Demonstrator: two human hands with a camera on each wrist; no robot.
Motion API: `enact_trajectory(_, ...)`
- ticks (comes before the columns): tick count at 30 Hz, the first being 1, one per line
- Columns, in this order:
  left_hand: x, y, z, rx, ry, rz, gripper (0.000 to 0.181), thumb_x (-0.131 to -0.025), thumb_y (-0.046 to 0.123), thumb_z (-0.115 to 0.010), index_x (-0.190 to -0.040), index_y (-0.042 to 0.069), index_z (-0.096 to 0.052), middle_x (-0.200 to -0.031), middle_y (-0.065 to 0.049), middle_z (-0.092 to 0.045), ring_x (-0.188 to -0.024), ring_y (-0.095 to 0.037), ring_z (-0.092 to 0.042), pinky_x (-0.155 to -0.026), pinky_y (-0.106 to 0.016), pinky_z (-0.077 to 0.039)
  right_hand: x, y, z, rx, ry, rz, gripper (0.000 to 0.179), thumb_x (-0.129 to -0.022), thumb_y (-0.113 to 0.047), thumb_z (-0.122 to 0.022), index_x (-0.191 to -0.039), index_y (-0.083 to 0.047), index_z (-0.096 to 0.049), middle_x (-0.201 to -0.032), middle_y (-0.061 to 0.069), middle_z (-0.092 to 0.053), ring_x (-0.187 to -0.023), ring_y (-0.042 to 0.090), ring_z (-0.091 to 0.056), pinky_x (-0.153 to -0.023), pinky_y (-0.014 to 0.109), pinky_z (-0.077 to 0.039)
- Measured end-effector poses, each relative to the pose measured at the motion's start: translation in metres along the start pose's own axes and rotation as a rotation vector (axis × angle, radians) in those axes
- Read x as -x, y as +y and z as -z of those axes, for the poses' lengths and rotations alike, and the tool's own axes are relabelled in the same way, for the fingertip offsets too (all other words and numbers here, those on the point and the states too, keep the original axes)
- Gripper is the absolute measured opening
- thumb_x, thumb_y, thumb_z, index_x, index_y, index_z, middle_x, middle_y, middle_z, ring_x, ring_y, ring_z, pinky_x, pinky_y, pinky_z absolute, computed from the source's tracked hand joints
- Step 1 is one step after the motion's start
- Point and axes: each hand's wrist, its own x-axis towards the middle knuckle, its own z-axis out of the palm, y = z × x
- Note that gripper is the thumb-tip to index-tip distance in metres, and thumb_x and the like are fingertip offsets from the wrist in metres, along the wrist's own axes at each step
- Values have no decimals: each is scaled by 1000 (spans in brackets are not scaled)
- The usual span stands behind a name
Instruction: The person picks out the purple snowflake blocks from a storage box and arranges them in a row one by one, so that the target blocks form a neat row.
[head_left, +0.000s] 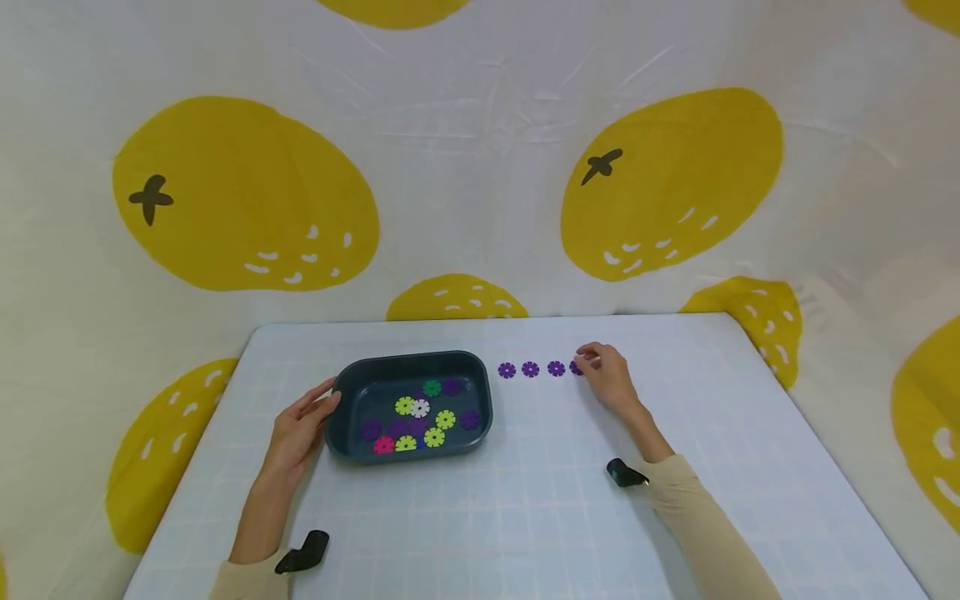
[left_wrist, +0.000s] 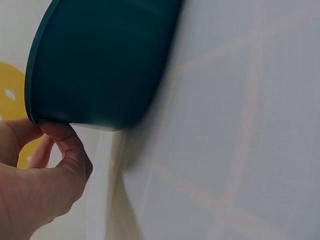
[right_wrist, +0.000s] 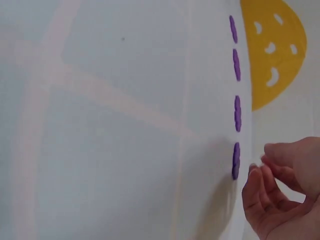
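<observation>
My left hand [head_left: 296, 429] grips the rim of a dark teal tray [head_left: 483, 367] at its left end. In the left wrist view, the thumb and fingers of that hand [left_wrist: 55, 175] pinch the tray's edge [left_wrist: 95, 65]. Purple slotted plastic discs lie in a row right of the tray, among them a disc [head_left: 507, 370] nearest it. Over the rightmost disc [right_wrist: 236, 161] hovers my right hand [head_left: 609, 379], partly covering it in the head view. Its fingers [right_wrist: 255, 185] are loosely bent beside that disc, with nothing visible held.
Inside the tray lie several more slotted discs: yellow-green ones [head_left: 446, 419], a green one [head_left: 432, 388], a white one [head_left: 420, 408], a pink one [head_left: 383, 445] and purple ones [head_left: 469, 419]. The pale checked table [head_left: 525, 517] meets a lemon-patterned cloth [head_left: 480, 167] behind.
</observation>
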Motion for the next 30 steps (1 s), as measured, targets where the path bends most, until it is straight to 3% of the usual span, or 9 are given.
enact_trajectory(22,-2,-1,1,-8,17,9,69,-90,41,-81,-150,19,-56,-106,14,-65,-98,-3,-61,-82,-15,-48,2,-66,-20,-48,-72,201,17,-101,-6,-66,-115,2,-68,-108,16,-70,-97,29,-64,-88,43,-56)
enact_trajectory(30,-1,0,3,19,-16,-6,68,-91,37,-80,-151,18,-54,-101,16,-67,-96,0,-59,-79,-15,-47,4,-90,-31,-94,-107,275,15,-99,-6,-68,-113,1,-69,-105,14,-70,-95,28,-65,-85,42,-58)
